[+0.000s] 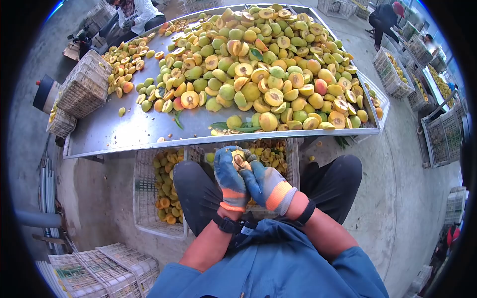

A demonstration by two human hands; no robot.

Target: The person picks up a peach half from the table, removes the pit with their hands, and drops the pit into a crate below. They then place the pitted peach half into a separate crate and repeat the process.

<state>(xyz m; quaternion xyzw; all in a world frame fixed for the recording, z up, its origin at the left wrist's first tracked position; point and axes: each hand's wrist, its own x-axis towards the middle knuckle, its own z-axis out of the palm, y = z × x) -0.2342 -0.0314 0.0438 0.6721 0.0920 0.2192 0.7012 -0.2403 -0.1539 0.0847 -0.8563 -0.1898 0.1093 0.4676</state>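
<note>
In blue-and-grey work gloves with orange cuffs, my left hand [230, 175] and my right hand [262, 182] meet over my lap. Between them is a cut peach [239, 158] with its brown centre turned upward. The fingers of both hands are closed around it and hide much of it. Just beyond my hands is the near edge of a metal table [139, 141], piled with whole and halved yellow-green peaches [268, 74]. Several green leaves [243, 127] lie among the fruit by that edge.
Below the table, a plastic crate [140, 198] holds peach halves at my left knee, and another crate [293, 159] stands between my legs. Stacked crates [87, 79] rest against the table's left end. Crates [104, 270] lie lower left. Other people [141, 15] work farther off.
</note>
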